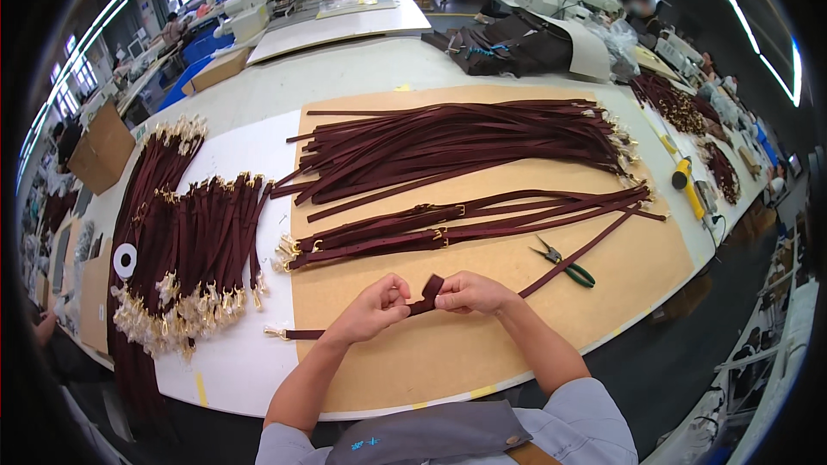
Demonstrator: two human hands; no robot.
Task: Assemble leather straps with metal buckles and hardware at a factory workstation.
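Both my hands grip one dark maroon strap [560, 265] that lies across a brown board [482, 336]. My left hand [376, 306] pinches it on the left side. My right hand [469, 292] pinches it just beside, and a short fold of strap sticks up between them. The strap's left end carries a gold clasp [276, 332]; its right part runs diagonally up toward the far right. Small green-handled pliers [564, 263] lie on the board just right of my right hand.
Large bundles of maroon straps [457, 142] and a smaller group [413, 228] lie farther up the board. Piles of short clasped straps [194, 250] cover the white table at left. A yellow-handled tool [687, 182] lies at the right edge. Sewing stations and people are behind.
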